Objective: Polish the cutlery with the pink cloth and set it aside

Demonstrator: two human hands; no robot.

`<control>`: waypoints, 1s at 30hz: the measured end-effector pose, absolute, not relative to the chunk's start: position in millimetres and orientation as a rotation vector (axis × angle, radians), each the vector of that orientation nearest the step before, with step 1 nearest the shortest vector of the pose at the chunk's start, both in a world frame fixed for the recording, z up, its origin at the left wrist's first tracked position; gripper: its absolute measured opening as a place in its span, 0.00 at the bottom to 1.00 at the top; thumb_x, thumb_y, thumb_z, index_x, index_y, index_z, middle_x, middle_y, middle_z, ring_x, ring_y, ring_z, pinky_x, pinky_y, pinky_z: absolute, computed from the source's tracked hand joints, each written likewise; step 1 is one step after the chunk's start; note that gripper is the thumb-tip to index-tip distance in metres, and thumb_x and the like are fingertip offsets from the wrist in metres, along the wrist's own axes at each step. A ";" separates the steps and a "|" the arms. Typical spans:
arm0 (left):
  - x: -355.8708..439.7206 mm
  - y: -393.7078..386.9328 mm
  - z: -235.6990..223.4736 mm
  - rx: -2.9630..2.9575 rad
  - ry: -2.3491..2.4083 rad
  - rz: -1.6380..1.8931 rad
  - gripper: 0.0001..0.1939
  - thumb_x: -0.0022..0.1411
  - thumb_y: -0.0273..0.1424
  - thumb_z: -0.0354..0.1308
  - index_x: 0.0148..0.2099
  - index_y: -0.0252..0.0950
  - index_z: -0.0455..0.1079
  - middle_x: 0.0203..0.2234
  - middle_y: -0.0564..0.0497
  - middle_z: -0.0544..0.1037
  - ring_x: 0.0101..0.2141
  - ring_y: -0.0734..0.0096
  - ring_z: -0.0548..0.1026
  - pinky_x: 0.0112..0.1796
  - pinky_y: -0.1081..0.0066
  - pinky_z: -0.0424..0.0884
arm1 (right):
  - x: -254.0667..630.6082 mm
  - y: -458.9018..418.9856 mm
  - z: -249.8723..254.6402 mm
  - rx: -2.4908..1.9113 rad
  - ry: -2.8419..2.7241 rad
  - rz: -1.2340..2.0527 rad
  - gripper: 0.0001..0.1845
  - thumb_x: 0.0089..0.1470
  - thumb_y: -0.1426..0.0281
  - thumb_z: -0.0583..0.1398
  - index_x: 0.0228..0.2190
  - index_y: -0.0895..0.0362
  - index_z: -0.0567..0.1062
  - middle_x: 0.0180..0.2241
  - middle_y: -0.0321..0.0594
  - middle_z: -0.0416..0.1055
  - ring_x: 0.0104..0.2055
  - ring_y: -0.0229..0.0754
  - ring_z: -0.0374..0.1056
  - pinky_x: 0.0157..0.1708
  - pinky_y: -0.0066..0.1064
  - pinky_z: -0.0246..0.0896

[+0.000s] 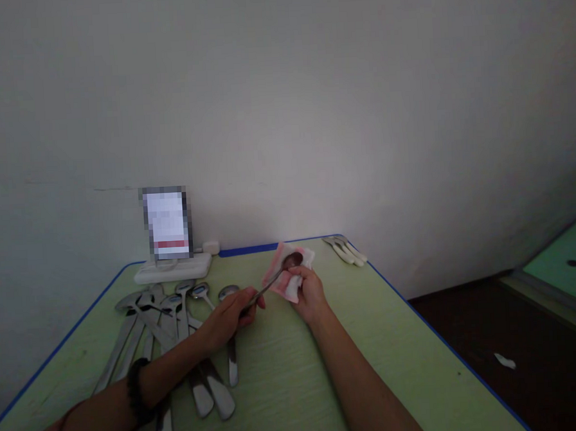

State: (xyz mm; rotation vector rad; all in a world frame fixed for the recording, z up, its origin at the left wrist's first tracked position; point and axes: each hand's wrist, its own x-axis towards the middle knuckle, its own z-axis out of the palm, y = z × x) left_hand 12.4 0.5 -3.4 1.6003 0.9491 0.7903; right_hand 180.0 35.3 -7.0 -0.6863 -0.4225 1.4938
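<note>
A metal spoon (272,282) is held above the table, its handle gripped by my left hand (232,313) with fingers closed round it. The bowl of the spoon points away to the right, over a pink and white cloth (283,288). My right hand (311,294) is closed on this cloth, thumb near the spoon's bowl; its other fingers are hidden behind the cloth. Under and beside my left forearm lies a pile of metal spoons (172,306) and other long-handled cutlery, partly covered by the arm. One spoon (233,366) lies apart at the pile's right side, partly behind my left hand.
A white stand (174,270) holding a phone with a blurred screen (168,222) is at the back left, a white plug (210,248) beside it. Several white-handled forks (345,251) lie at the back right corner. The green table (278,396) has a blue edge and meets the wall.
</note>
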 end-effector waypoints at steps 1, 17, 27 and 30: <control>12.2 2.0 -4.8 1.554 0.927 0.810 0.22 0.62 0.45 0.38 0.33 0.34 0.64 0.14 0.61 0.54 0.16 0.78 0.52 0.19 0.76 0.50 | 180.0 35.0 -7.5 -0.696 -0.425 1.493 0.14 0.30 0.79 0.57 0.26 0.57 0.69 0.20 0.31 0.70 0.22 0.37 0.66 0.28 0.29 0.66; 15.8 6.2 -10.1 1.733 1.106 0.859 0.19 0.62 0.43 0.42 0.43 0.34 0.61 0.13 0.63 0.56 0.15 0.79 0.55 0.16 0.79 0.51 | 182.2 27.4 7.7 -0.709 -0.355 1.628 0.26 0.44 0.47 0.51 0.27 0.56 0.71 0.23 0.39 0.73 0.29 0.45 0.70 0.35 0.38 0.65; 14.8 3.7 -3.3 2.011 1.181 0.772 0.19 0.64 0.40 0.39 0.39 0.34 0.66 0.14 0.59 0.62 0.19 0.73 0.64 0.24 0.74 0.59 | 183.9 32.9 3.2 -0.716 -0.507 1.660 0.18 0.45 0.57 0.60 0.30 0.60 0.72 0.23 0.39 0.74 0.24 0.41 0.70 0.31 0.34 0.66; 14.2 2.6 -2.4 2.051 1.178 0.735 0.18 0.64 0.39 0.38 0.37 0.34 0.66 0.15 0.58 0.63 0.19 0.73 0.64 0.25 0.74 0.60 | 187.6 35.7 -3.3 -0.793 -0.529 1.586 0.18 0.43 0.58 0.63 0.28 0.61 0.72 0.23 0.40 0.74 0.23 0.40 0.70 0.28 0.32 0.66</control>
